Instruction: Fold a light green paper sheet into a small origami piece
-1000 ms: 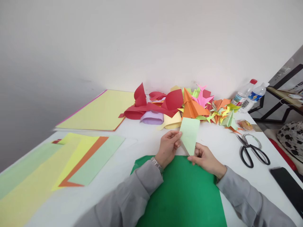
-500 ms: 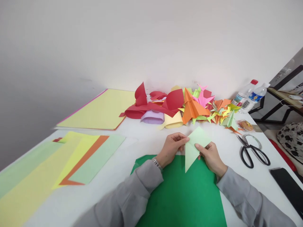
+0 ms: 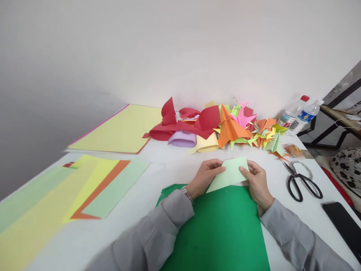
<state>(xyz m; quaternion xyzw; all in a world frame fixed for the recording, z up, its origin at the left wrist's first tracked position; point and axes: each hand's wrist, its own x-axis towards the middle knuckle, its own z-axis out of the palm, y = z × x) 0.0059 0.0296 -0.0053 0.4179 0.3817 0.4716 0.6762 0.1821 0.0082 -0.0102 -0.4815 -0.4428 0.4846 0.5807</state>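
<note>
A folded piece of pale green paper [image 3: 231, 172] is held up between my two hands, just above the far edge of a large green sheet [image 3: 217, 229]. My left hand [image 3: 205, 177], with a metal watch at the wrist, pinches the paper's left side between thumb and fingers. On the right side my right hand [image 3: 257, 183] grips it, thumb on the front and fingers behind. One point of the paper slants down to the left, near my left hand. The fingers behind the paper are partly hidden.
Red paper shapes [image 3: 183, 130] and an orange paper plane [image 3: 229, 128] lie heaped by the wall. Scissors [image 3: 302, 180] and a black phone-like slab [image 3: 342, 224] are at right, two bottles [image 3: 303, 116] behind. Coloured sheets [image 3: 115, 195] and a yellow sheet [image 3: 118, 130] spread out left.
The pale green paper has been turned in my hands: its point hung straight down and now slants down-left. My right hand has shifted slightly to the right along with it.
</note>
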